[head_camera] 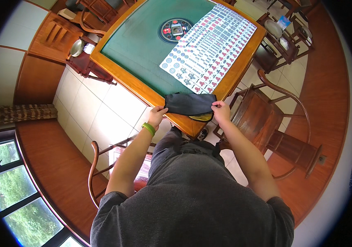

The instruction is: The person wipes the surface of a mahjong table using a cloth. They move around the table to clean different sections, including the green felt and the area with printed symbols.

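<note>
Over the near corner of the mahjong table (126, 81), both hands hold a dark cloth piece with black edging (190, 104). My left hand (157, 116) pinches its left edge, and a green band is on that wrist. At the right edge, my right hand (221, 111) grips it between thumb and fingers. A yellow-and-black part (203, 117) shows under the cloth, next to the right hand. Just beyond lie many mahjong tiles (210, 49), face up in close rows along the table's right side. The cloth touches or overhangs the nearest tiles; which cannot be told.
A control panel (176, 30) with red lights sits mid-table on green felt. Wooden armchairs stand at the right (256, 114) and lower left (94, 173). Small side stands hold a metal bowl (77, 48) at left and a dish (273, 29) at right.
</note>
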Demonstrator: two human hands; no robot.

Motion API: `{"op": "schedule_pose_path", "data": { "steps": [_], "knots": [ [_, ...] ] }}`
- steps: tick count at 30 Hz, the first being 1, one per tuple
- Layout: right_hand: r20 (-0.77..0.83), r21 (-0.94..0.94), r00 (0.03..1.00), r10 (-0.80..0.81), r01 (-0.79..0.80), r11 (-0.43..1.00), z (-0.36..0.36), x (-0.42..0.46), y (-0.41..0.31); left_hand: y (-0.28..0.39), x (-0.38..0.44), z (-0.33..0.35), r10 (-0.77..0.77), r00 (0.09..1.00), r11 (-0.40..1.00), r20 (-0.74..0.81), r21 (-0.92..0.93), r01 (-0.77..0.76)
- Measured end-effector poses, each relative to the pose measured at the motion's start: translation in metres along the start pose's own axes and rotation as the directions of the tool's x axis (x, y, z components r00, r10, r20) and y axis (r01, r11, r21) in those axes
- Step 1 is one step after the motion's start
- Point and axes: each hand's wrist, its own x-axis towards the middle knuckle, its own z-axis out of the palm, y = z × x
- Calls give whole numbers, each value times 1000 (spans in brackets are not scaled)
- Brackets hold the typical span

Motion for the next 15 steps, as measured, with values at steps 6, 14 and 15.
{"op": "schedule_pose_path", "data": {
  "steps": [6, 14, 15],
  "knots": [
    [201, 345, 948, 248, -305, 888, -24, -19, -11, 24, -13, 1, -44, 998, 884, 45, -464, 60],
    [78, -489, 996, 46, -2, 872, 1, -44, 26, -8, 20, -25, 84, 987, 794, -134, 607, 15],
    [14, -430, 998, 54, -43, 902, 4, -46, 15, -7, 17, -21, 208, 965, 682, -157, 731, -28]
  ]
}}
